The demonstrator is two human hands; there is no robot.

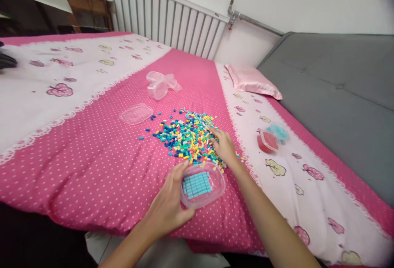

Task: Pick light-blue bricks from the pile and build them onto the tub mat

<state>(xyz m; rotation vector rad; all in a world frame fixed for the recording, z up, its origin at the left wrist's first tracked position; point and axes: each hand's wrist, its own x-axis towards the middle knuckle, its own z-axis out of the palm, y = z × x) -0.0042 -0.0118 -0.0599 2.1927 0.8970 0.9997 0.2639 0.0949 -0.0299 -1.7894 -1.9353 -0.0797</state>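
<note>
On a pink-and-white bed (123, 169), a clear tub (217, 194) of light-blue bricks (197, 185) is held from nine o'clock by the left hand (168, 200), its grip spread around the rim. At the tub's twelve o'clock, a multicoloured heap (187, 136) is reached at its three-o'clock edge by the right hand (224, 147), fingers slightly parted; whether any brick is pinched cannot be told.

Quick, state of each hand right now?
Left hand: holding the clear container by its left end.
Right hand: fingers at the pile of small blocks; can't tell whether it's pinching one.
</note>
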